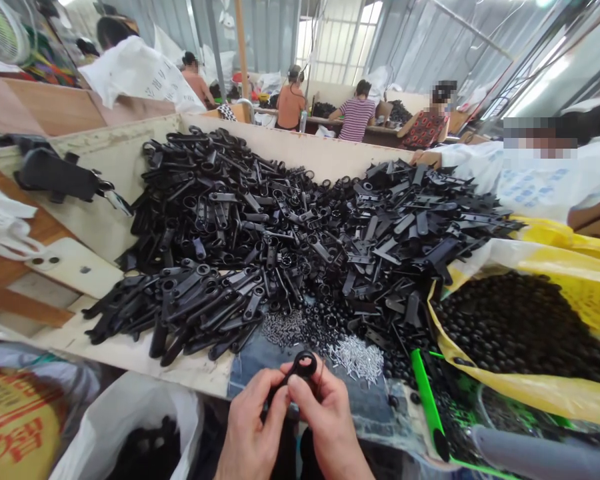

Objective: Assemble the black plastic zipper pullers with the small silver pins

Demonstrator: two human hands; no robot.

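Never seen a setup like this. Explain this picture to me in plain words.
There is no machine here: you see a person's bare left hand and right hand. This single picture comes from a camera worn on that person's head, looking forward and down. Together, the hands hold a black part with a round ring at one end. On the dark work surface near them are piles of shiny silver pins and tiny grey pieces. Beyond lie a heap of long black ring-ended pieces and, to its right, a heap of flat black pieces. At the right, an open yellow-and-white plastic bag holds small rounded black pieces.
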